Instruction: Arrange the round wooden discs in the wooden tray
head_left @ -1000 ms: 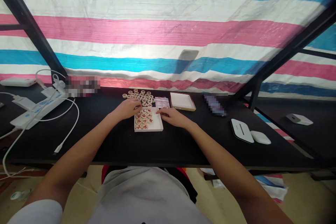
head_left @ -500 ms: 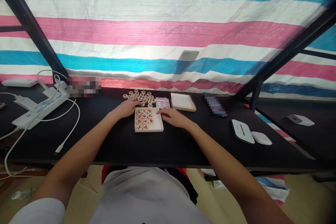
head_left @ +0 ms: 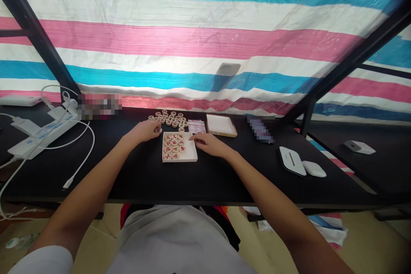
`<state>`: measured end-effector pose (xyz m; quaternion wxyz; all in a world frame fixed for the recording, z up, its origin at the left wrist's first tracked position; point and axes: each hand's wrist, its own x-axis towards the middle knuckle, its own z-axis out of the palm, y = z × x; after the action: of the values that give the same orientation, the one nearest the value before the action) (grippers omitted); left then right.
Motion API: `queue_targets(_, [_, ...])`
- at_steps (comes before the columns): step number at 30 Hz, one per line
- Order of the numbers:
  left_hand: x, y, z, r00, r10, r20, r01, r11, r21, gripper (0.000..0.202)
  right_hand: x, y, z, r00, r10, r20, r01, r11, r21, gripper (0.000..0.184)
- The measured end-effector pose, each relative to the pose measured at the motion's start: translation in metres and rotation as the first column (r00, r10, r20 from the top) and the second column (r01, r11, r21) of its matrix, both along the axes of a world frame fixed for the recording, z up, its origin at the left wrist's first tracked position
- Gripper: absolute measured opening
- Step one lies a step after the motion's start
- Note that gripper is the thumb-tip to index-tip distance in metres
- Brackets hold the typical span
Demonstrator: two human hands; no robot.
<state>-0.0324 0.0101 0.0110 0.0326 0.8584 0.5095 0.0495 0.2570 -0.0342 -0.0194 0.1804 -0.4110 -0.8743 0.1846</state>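
Observation:
A shallow white box (head_left: 191,152) lies on the black desk, with rows of round Chinese chess pieces (head_left: 174,143) bearing red characters in its left and middle part. My right hand (head_left: 210,144) grips the box's right rim, index finger reaching over the edge. Left of the box's far corner, my left hand (head_left: 146,131) is closed, fingers pinched on a pale round chess piece (head_left: 160,131) that is mostly hidden. Behind the box a loose cluster of chess pieces (head_left: 169,119) with dark characters is spread out.
Behind the box are a folded paper board (head_left: 196,126) and a box lid (head_left: 221,125). To the right lie a blurred phone-like object (head_left: 260,129), a white flat device (head_left: 292,160) and a white rounded case (head_left: 314,169). A power strip (head_left: 41,137) with white cables occupies the left.
My left hand has drawn back to the left from the loose pieces, its fingers now curled in. My right hand stays at the box's right rim. The view has shifted slightly.

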Motion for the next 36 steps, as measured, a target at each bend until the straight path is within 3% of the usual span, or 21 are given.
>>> queue_targets(4, [0.01,-0.016,0.017,0.972,-0.119,0.202,0.109,0.992,0.058,0.02,0.0,0.001,-0.001,1.0,0.005,0.0,-0.005,1.0,0.001,0.03])
queue_targets(6, [0.019,-0.027,0.021,0.941,-0.208,0.268,0.21,0.977,0.021,0.02,-0.001,0.001,0.0,1.0,0.003,-0.007,-0.003,1.0,0.001,0.03])
queue_targets(10, [0.04,-0.046,0.015,0.88,-0.382,0.282,0.414,0.908,-0.062,0.015,-0.002,0.0,0.001,1.0,-0.01,-0.007,0.01,1.0,-0.004,0.031])
queue_targets(14, [0.056,-0.057,0.003,0.833,-0.473,0.286,0.516,0.852,-0.095,0.014,-0.002,0.0,0.001,1.0,-0.011,-0.001,0.011,1.0,0.012,0.031])
queue_targets(24, [0.057,-0.053,0.002,0.817,-0.516,0.257,0.555,0.825,-0.108,0.019,-0.001,0.0,-0.001,1.0,-0.012,0.007,0.012,1.0,0.01,0.03])
queue_targets(31, [0.061,-0.059,-0.001,0.801,-0.557,0.22,0.569,0.822,0.012,0.023,-0.001,0.001,-0.001,1.0,-0.011,0.006,0.011,1.0,0.02,0.028])
queue_targets(34, [0.054,-0.05,0.0,0.822,-0.525,0.221,0.529,0.847,0.045,0.029,0.0,0.002,-0.002,1.0,-0.006,0.005,0.006,1.0,0.021,0.029])
queue_targets(36, [0.044,-0.037,-0.001,0.866,-0.442,0.234,0.433,0.897,0.093,0.031,0.0,0.002,-0.003,1.0,0.001,0.003,-0.001,1.0,0.017,0.029])
